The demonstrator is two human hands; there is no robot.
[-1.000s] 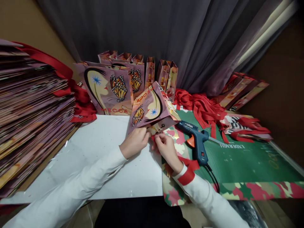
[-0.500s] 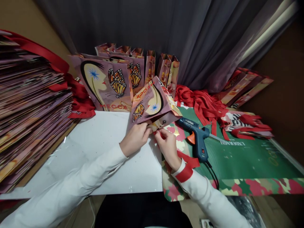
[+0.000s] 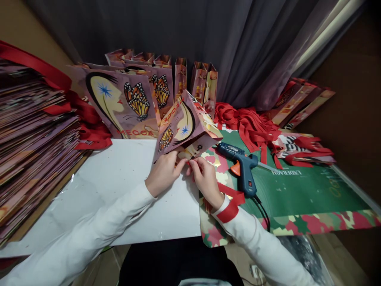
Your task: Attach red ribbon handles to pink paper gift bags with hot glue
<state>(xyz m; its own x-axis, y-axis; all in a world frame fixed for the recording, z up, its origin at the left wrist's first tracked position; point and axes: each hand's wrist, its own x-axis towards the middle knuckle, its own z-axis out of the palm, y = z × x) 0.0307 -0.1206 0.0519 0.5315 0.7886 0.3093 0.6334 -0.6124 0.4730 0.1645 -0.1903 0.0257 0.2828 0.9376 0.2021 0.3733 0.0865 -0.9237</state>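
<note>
A small printed paper bag [image 3: 190, 125] lies tipped over, its open mouth towards me. My left hand [image 3: 163, 172] is closed on the near edge of the bag's mouth, thumb pointing right. Right beside it, my right hand [image 3: 205, 178] pinches finger and thumb together at the left thumb's tip. A bit of red shows at that pinch, and a red ribbon [image 3: 230, 192] trails from under the right hand across the wrist. Just right of that hand, a blue glue gun [image 3: 245, 169] with an orange trigger lies on its side.
Several finished-looking bags [image 3: 138, 103] stand upright behind, before a grey curtain. A tall stack of flat bags [image 3: 32, 147] rises at left. Red ribbons [image 3: 250, 123] are heaped at the back right. A green printed sheet [image 3: 297, 194] covers the table's right side, white board [image 3: 127, 171] the left.
My two hands have come closer, the right fingertips now meeting the left thumb at the bag's mouth. The whole view has shifted slightly.
</note>
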